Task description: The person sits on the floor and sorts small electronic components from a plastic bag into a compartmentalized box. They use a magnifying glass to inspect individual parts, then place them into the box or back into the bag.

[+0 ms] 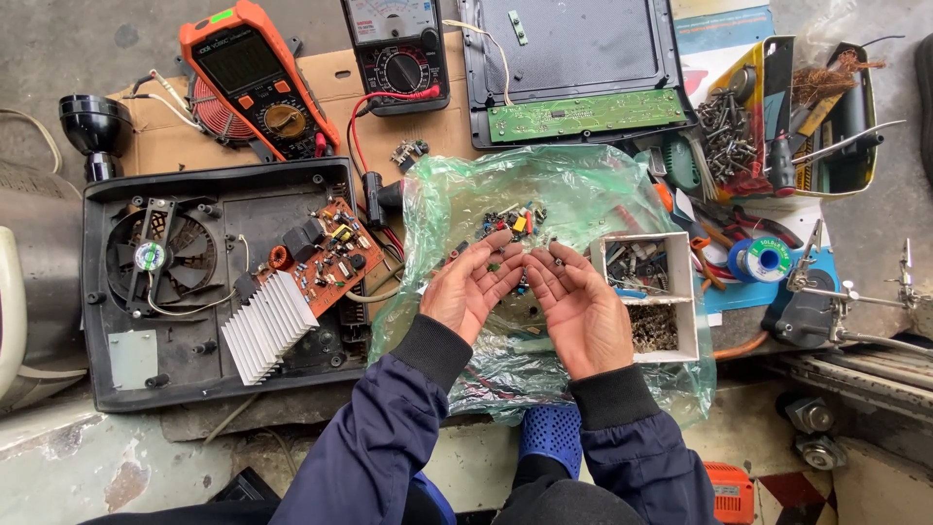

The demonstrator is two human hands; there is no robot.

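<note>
Loose electronic parts point(513, 222), small and many-coloured, lie heaped on a crumpled green plastic bag point(457, 194) that keeps them from scattering over the tabletop. Over the bag, the left hand point(473, 284) and right hand point(581, 303) lie palm-up side by side, fingers released and spread, a few small parts at the fingertips. At three o'clock a white divided box point(693, 292) holds sorted bits. At nine o'clock an opened black casing point(112, 292) bares its circuit board point(326, 255). At eleven o'clock rests an orange multimeter point(255, 73).
</note>
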